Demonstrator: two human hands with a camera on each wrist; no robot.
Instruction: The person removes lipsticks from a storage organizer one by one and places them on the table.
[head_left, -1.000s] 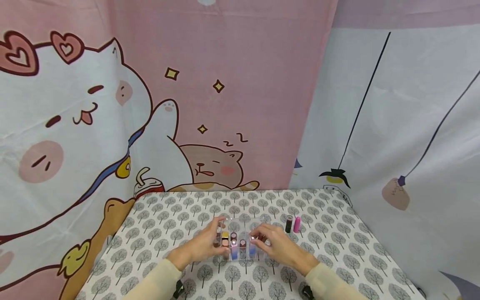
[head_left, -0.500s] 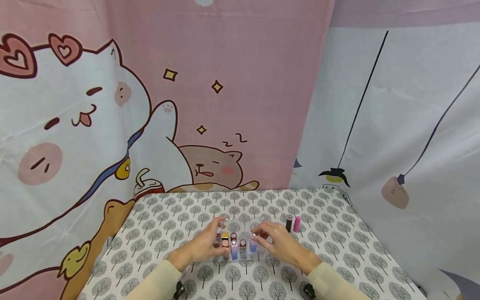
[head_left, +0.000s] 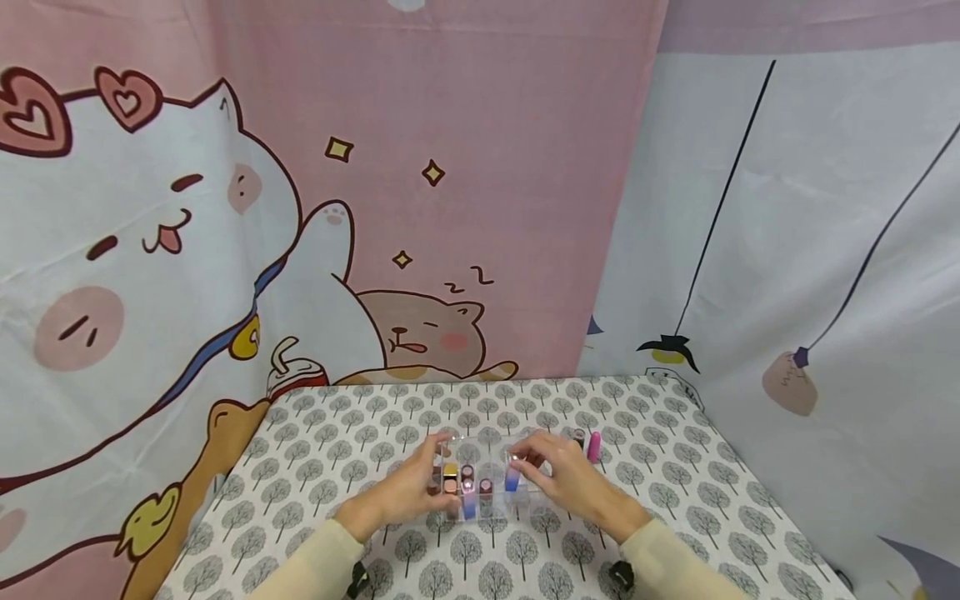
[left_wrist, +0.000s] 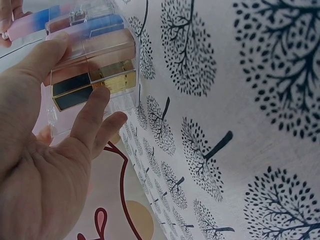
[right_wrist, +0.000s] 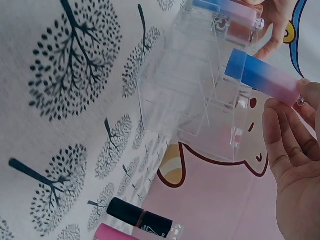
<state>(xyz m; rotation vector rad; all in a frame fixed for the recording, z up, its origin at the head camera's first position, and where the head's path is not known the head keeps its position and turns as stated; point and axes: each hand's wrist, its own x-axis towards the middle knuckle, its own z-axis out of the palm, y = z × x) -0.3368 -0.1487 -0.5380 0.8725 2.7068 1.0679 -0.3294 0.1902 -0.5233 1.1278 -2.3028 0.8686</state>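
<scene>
A clear plastic lipstick organizer (right_wrist: 172,82) stands on the tablecloth in front of me. My left hand (head_left: 401,492) grips its left end, thumb on the near side and fingers on the far side. Several tubes stand in the left compartments, among them a black-and-gold lipstick (left_wrist: 95,85) and a pink-and-blue tube (head_left: 468,504). Between thumb and fingertips, my right hand (head_left: 570,479) pinches the top of another pink-and-blue lipstick tube (right_wrist: 265,80). Its blue bottom hangs above the right-hand compartments, tilted in the right wrist view.
Right of the organizer, behind my right hand, stand a dark lipstick tube (right_wrist: 140,217) and a bright pink tube (head_left: 594,447). A tree-print cloth (head_left: 675,500) covers the table. Cartoon-printed curtains (head_left: 525,208) hang behind and at the sides.
My right hand has risen and moved slightly right, lifting the pink-and-blue lipstick tube up from the organizer. It now partly covers the dark tube. The left hand stays in place.
</scene>
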